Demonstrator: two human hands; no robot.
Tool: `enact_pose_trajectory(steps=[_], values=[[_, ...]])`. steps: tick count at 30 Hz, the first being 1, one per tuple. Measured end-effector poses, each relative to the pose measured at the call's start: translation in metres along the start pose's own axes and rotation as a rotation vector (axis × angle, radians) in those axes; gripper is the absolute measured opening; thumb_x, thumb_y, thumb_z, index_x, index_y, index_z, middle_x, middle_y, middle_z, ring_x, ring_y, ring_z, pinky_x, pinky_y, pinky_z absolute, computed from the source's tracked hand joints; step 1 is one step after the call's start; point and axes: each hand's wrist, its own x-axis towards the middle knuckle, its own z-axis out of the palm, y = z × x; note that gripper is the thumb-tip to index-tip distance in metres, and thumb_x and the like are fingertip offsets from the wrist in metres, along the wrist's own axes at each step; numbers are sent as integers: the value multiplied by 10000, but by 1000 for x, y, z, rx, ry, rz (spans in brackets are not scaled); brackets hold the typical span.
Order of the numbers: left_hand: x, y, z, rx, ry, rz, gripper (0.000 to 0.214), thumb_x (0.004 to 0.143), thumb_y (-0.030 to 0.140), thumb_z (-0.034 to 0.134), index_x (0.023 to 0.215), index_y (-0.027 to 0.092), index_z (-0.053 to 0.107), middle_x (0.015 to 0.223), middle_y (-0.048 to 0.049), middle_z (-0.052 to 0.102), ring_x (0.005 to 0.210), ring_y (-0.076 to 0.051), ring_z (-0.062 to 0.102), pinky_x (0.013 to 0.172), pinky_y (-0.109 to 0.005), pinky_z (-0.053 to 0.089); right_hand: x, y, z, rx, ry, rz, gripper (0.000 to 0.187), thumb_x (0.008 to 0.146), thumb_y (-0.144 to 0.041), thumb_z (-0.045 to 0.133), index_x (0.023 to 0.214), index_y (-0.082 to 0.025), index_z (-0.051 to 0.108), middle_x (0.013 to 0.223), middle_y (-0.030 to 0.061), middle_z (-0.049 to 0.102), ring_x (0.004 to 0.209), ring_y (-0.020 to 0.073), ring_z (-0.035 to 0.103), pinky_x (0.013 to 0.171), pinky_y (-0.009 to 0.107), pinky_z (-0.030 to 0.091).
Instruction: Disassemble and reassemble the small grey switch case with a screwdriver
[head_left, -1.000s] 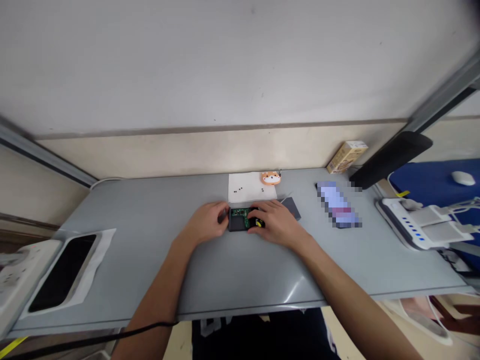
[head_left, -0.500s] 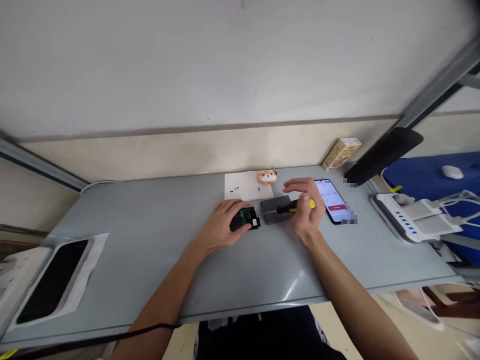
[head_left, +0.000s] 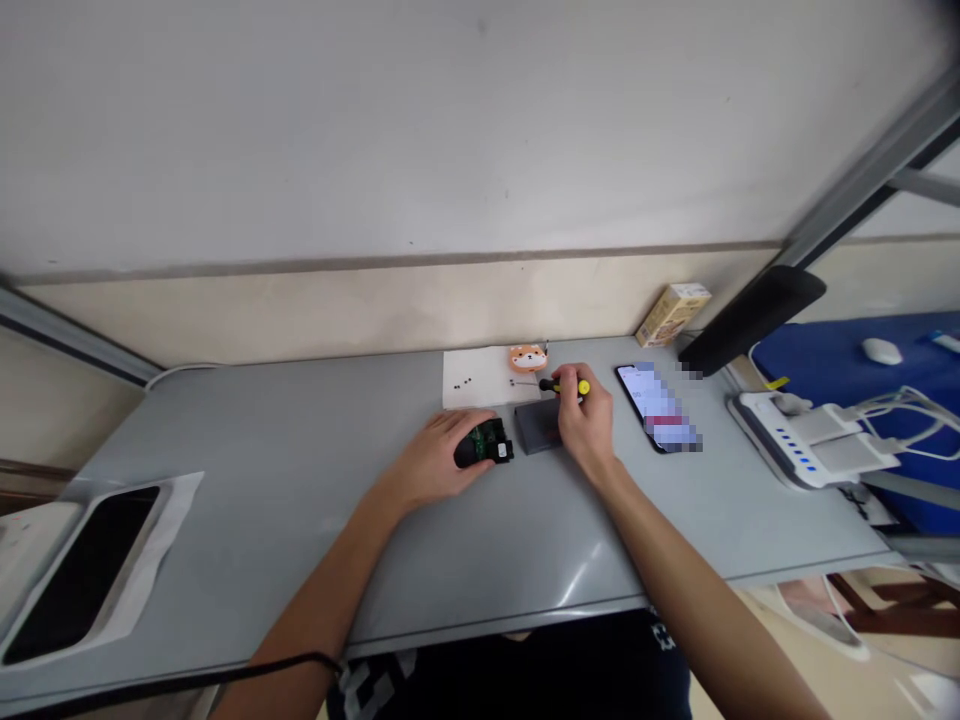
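Apparently collecting screws [head_left: 512, 382], needing steady aim next, the right hand [head_left: 587, 412] clenches a screwdriver [head_left: 553, 385], left hand [head_left: 437, 455] half-curled round a circuit board [head_left: 481, 440].

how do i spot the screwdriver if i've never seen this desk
On the grey desk, find the white sheet near the back wall. The right hand beside it grips the screwdriver, thin shaft pointing left over the sheet. Unlike the orange case behind it and the dark panel in front, it is slim with a black-and-yellow handle.
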Motion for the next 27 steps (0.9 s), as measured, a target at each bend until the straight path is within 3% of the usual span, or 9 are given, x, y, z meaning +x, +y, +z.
enact_pose_trajectory(steps=[6, 13, 20, 27], values=[[1, 1, 0, 3, 6, 17, 534, 896, 308, 729, 1405, 317, 567, 1399, -43, 651, 1294, -266, 596, 1143, -454, 458, -1, 2, 5, 14, -57, -6, 441, 1023, -571, 428, 933, -204, 655, 764, 16, 667, 645, 157, 535, 658, 281, 402], [0, 0, 3, 21, 20, 19, 509, 901, 319, 731, 1387, 301, 582, 1390, -42, 655, 1273, -259, 606, 1146, -450, 454, -1, 5, 6, 60, 51, 32, 468, 1035, -576, 382, 930, -208, 652, 719, 0, 617, 622, 152, 516, 632, 284, 403], [0, 0, 4, -6, 29, 30, 503, 896, 310, 733, 1377, 297, 586, 1383, -50, 660, 1280, -264, 598, 1146, -469, 451, -1, 5, 6, 77, -2, 68, 462, 1011, -610, 427, 917, -217, 653, 681, -6, 589, 652, 167, 555, 607, 278, 406], [0, 0, 3, 2, 26, 24, 472, 911, 325, 714, 1364, 301, 587, 1382, -49, 658, 1274, -263, 606, 1137, -462, 459, 3, 5, 5, 162, 95, 101, 517, 1004, -642, 389, 903, -214, 661, 766, 20, 649, 706, 170, 596, 642, 280, 461]])
